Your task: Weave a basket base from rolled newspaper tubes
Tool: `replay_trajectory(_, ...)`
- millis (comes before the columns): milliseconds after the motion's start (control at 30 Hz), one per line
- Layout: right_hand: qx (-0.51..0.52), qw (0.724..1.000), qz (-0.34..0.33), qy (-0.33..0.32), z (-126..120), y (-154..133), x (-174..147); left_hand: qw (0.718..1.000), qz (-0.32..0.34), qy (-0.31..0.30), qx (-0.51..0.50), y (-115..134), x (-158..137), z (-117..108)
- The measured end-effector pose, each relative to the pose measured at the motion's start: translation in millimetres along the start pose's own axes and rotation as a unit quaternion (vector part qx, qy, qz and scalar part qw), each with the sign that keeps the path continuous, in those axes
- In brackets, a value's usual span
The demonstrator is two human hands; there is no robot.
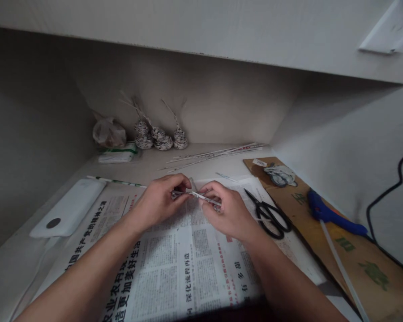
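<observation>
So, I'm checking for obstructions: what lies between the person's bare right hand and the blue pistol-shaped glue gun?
The head view shows black loop-handled scissors lying between them, then part of the flat brown cardboard sheet.

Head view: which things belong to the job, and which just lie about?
Likely the job's:
- Thin printed-paper strips in left hand and right hand
- long thin paper sticks
- black metal scissors
- blue plastic glue gun

Apparently just lying about:
- white rounded rectangular device
- translucent plastic bag

Left hand (163,199) and right hand (225,208) pinching paper strips (204,197) over newspaper (174,268), black scissors (261,206) right, woven shapes (163,141) far left!
</observation>
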State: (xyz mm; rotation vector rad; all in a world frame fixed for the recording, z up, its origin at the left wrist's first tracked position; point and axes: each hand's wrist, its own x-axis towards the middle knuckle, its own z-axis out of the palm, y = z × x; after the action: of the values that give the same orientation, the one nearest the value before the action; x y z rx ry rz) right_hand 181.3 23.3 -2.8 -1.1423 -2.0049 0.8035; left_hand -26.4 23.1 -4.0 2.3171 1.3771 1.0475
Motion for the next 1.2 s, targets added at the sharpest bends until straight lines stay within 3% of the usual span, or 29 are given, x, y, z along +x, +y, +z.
replay_trajectory(233, -0.052, 0.99, 0.031, 0.129, -16, 30, 16, 0.999, -0.01, -0.047, -0.005, -7, 3, 0)
replay_trajectory(400, -0.093, 0.981, 0.053, 0.161, -32, 44, 25, 0.998, 0.011, -0.063, 0.001, -12, 2, 1)
replay_trajectory(533, -0.177, 0.959, 0.073, 0.209, -53, 57, 38, 0.998, 0.031, -0.058, -0.01, -15, 2, 2)
replay_trajectory(600, -0.231, 0.95, 0.086, 0.192, -61, 63, 47, 0.998, 0.034, -0.056, -0.012, -15, 2, 2)
replay_trajectory(767, -0.341, 0.926, 0.151, 0.058, -53, 80, 65, 0.997, 0.038, -0.063, -0.014, -16, 2, 5)
replay_trajectory(933, -0.374, 0.917, 0.125, 0.053, -37, 93, 65, 0.997, 0.03, -0.075, -0.014, -17, 1, 7)
replay_trajectory(1033, -0.315, 0.94, 0.103, 0.085, -37, 91, 61, 0.997, 0.022, -0.078, -0.013, -15, 1, 7)
replay_trajectory(1133, -0.1, 0.99, 0.066, 0.078, -36, 78, 54, 0.997, 0.014, -0.076, -0.015, -11, 2, 5)
replay_trajectory(1200, 0.024, 0.998, 0.05, 0.022, -31, 64, 48, 0.997, 0.012, -0.069, -0.018, -8, 2, 4)
